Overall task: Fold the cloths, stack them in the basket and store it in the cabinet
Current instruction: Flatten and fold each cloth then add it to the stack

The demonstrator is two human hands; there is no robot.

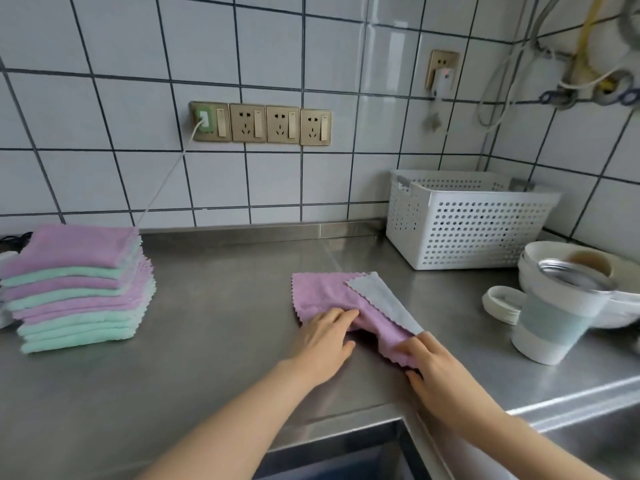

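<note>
- Steel counter ran the width of the view, backed by a white tiled wall with dark grout.
- White perforated basket stood at the back right of the counter, against the wall; nothing could be seen inside it from this angle.
- Stack of cloths, pink and mint layers alternating, sat at the far left of the counter, well apart from the basket.
- White and pale-green cup lay tilted near the right edge, with white bowls just behind it.
- Pink cloth lay on the counter between stack and basket, one corner turned over to show a pale grey underside.
- Left hand rested on the cloth's near left edge, fingers nearly straight and flat on the fabric, gripping nothing.
- Right hand sat at the cloth's near right corner, fingers curled onto the bunched fabric, pinching it.
- Row of brass-coloured sockets was set in the wall above, a white cable plugged into the leftmost.
</note>
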